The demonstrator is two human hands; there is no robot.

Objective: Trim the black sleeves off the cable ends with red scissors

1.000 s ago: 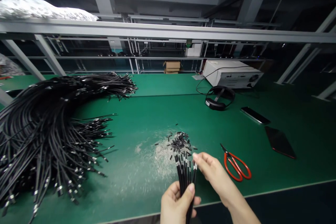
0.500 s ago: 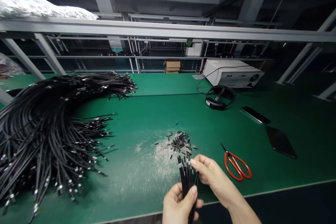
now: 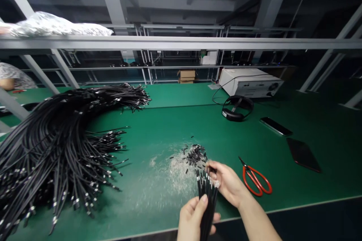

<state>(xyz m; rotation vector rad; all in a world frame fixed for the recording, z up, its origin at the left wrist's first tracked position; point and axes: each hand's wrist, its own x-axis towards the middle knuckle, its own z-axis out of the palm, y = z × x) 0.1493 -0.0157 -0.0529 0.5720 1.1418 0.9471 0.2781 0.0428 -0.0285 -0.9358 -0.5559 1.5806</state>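
Observation:
My left hand (image 3: 195, 214) is wrapped round a bundle of black cables (image 3: 207, 196) at the table's front edge, their silvery ends pointing up and away. Behind the tips, to the right, my right hand (image 3: 226, 180) has its fingers curled at the cable ends; what its fingertips hold, if anything, is too small to name. Just beyond lies a heap of short black pieces (image 3: 195, 154) with pale scraps (image 3: 179, 173) scattered round it. Red-handled scissors (image 3: 253, 179) rest to the right of my right hand.
A large pile of black cables (image 3: 62, 131) covers the left of the green table (image 3: 158, 124). Toward the right are a black headset (image 3: 237, 108), a phone (image 3: 275, 126), a dark flat device (image 3: 303, 154) and a white box (image 3: 250, 83). A person's arm shows at far left.
My right hand has moved slightly up, its fingers now curled beyond the cable tips. The bundle in my left hand looks more fanned out. The whole view has shifted a little.

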